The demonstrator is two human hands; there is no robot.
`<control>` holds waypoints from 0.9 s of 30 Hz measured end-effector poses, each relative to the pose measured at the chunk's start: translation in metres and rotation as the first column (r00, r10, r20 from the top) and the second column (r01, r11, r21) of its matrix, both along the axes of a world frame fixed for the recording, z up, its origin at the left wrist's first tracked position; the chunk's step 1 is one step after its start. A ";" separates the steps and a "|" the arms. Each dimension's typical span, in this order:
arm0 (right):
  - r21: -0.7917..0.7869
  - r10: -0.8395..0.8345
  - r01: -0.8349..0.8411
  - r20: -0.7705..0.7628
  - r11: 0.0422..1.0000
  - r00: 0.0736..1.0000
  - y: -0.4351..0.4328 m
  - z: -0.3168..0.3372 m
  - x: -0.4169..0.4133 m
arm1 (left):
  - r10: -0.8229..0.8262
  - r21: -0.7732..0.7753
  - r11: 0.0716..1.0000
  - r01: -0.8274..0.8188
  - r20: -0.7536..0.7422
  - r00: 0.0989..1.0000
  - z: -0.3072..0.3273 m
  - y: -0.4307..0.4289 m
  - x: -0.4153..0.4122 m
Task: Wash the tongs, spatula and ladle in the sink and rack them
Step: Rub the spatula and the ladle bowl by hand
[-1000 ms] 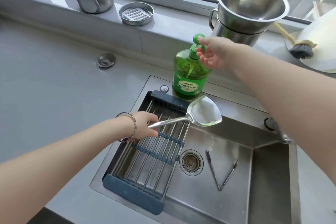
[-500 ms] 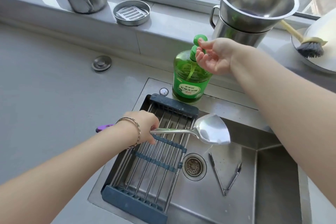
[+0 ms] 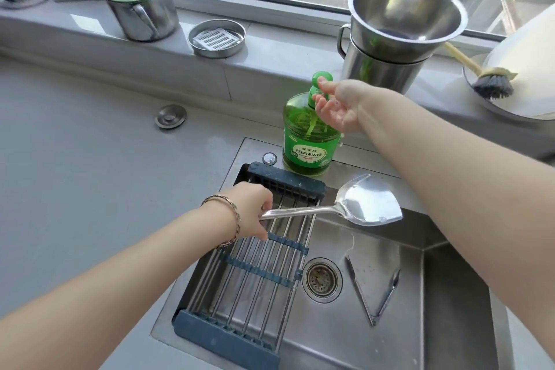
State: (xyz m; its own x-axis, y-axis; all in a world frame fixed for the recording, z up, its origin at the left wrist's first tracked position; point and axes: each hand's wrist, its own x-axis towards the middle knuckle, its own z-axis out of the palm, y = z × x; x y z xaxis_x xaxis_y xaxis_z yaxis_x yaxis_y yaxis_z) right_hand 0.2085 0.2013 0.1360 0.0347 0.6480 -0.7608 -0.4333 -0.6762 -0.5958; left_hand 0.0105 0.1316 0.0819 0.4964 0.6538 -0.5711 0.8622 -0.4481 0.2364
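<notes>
Nearest, at the lower centre of the frame, a rack [image 3: 249, 294] of steel rods with dark blue end bars spans the left part of the sink [image 3: 330, 345]. Just right of it is the drain [image 3: 321, 281], and right of the drain the tongs [image 3: 372, 294] lie flat on the sink floor, their arms spread in a V with the joint toward the bottom of the frame. Above the rack's far half, the left hand [image 3: 255, 207], a bracelet [image 3: 231, 219] on its wrist, grips the handle end of the spatula [image 3: 360, 204] with curled fingers. The spatula is held clear of the rack, and its wet blade reaches right over the open basin. Beyond it, a green soap bottle [image 3: 309, 141] stands on the sink's back ledge. The right hand [image 3: 339, 105] is at the bottle's pump [image 3: 321, 81], thumb on the pump head and fingers loosely cupped, palm up, under the spout. To the left, a round metal plug [image 3: 170, 116] sits on the grey counter [image 3: 90, 159]. Farthest, along the window sill [image 3: 270, 63], stand a lidded steel pot [image 3: 144, 9] at upper left, a shallow tin [image 3: 216, 37], a steel bowl [image 3: 405, 15] stacked on a pot [image 3: 378, 73], and a brush [image 3: 492, 84] at the right edge.
</notes>
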 end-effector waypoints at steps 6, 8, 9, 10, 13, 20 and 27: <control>0.107 -0.196 0.201 -0.059 0.974 0.979 -0.052 0.004 -0.009 | 0.039 0.087 0.996 -0.033 -0.074 0.996 0.008 -0.011 0.004; 0.194 -0.281 0.283 -0.039 0.939 0.959 -0.092 -0.001 -0.018 | 0.006 0.132 0.991 0.009 -0.114 0.993 0.013 -0.020 0.008; 0.253 -0.293 0.282 0.005 0.926 0.956 -0.113 -0.008 -0.025 | -0.019 0.158 0.987 0.039 -0.130 0.991 0.016 -0.025 0.011; 0.320 -0.278 0.235 0.096 0.918 0.956 -0.135 -0.017 -0.034 | -0.038 0.177 0.982 0.062 -0.136 0.990 0.017 -0.031 0.016; 0.486 -0.125 -0.218 0.580 0.846 0.805 -0.196 -0.047 -0.063 | -0.019 0.165 0.986 0.027 -0.051 0.999 0.019 -0.048 0.033; 0.055 -0.012 -0.666 0.998 0.744 0.069 -0.250 -0.091 -0.011 | -0.004 0.190 0.982 -0.014 0.093 0.996 0.019 -0.084 0.043; -0.036 -0.034 -0.779 0.997 0.626 -0.074 -0.269 -0.091 -0.020 | -0.016 0.192 0.981 -0.013 0.150 0.989 0.019 -0.111 0.052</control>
